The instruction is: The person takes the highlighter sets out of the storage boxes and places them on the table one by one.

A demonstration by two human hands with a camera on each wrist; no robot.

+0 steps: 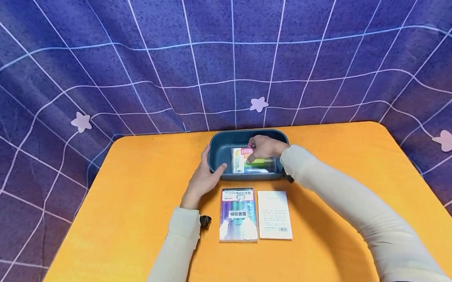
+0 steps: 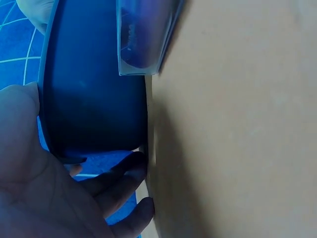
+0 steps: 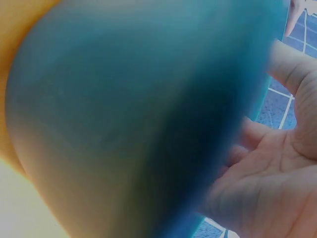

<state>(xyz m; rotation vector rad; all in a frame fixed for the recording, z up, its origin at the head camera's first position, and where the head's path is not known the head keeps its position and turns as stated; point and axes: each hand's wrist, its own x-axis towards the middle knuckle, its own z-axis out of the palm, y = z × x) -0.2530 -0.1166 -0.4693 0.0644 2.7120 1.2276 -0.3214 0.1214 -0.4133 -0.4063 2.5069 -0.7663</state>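
A dark teal bin [image 1: 247, 177] stands at the far edge of the table. My left hand [image 1: 205, 177] holds its left end, the thumb over the rim and the fingers along the outside, as the left wrist view shows. Inside the bin lies a flat pack of highlighters [image 1: 237, 161] with a white label and pink, orange, yellow and green bodies. My right hand [image 1: 266, 147] reaches over the rim and grips this pack from above, thumb and fingers apart across it. In the right wrist view the bin's wall [image 3: 99, 99] hides the pack and the fingertips.
In front of the bin lies a clear pack of purple, teal and blue pens [image 1: 238, 227]. To its right is a white printed rectangular item [image 1: 274, 215]. The orange table [image 1: 144, 196] meets a blue gridded curtain [image 1: 214, 65] behind.
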